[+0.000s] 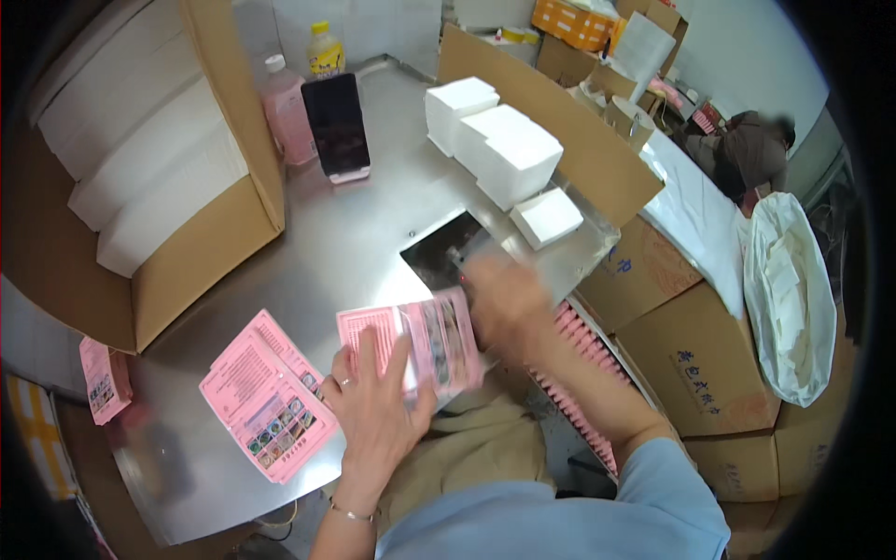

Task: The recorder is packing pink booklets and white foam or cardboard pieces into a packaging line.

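Observation:
My left hand (381, 406), with a ring and a thin bracelet, holds a pink printed packet (439, 341) at the table's near edge. Its fingers lie over the packet's left part, where a white strip shows. Glossy clear film seems to cover the right part. My right hand (509, 303) is smeared by motion just right of the packet, beside a dark rectangular opening (448, 257) in the metal table; its fingers cannot be made out. Left of my left hand lies an overlapping pile of pink printed cards (266, 401).
A cardboard box (191, 252) of white stacks stands at left. Behind are a phone (336, 126) on a stand and two bottles. White paper stacks (509, 149) sit against a cardboard panel. Cartons (695, 355) and a white bag line the right; a person (742, 149) bends beyond.

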A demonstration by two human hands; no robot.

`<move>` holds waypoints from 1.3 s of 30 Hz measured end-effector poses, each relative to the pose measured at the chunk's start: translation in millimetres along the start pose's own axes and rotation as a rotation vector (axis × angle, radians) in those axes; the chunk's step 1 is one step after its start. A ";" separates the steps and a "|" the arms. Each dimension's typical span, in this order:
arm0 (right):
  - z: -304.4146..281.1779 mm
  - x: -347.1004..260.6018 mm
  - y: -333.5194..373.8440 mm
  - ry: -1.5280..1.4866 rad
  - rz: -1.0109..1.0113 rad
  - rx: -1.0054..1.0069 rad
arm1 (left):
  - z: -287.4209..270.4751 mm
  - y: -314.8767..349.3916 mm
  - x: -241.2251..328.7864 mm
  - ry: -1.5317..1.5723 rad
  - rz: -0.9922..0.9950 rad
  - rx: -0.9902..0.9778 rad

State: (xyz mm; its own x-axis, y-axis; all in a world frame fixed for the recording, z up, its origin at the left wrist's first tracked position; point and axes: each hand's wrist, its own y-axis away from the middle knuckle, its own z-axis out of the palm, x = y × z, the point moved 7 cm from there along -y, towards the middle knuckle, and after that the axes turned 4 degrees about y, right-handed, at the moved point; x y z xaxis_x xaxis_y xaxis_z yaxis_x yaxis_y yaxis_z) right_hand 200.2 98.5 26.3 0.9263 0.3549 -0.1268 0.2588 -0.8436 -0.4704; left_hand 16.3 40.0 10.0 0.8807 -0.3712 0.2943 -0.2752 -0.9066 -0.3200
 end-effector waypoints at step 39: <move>40.0 34.8 0.6 0.089 0.009 -0.203 | -70.9 25.7 -44.2 0.245 -0.028 0.305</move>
State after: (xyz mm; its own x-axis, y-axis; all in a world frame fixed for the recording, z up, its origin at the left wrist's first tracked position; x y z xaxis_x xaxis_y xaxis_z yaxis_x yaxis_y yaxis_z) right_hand 221.6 126.5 -13.4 0.9471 0.3174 -0.0483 0.2917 -0.9137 -0.2830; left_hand -57.1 18.8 52.7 0.7581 -0.4177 0.5008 -0.0927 -0.8292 -0.5513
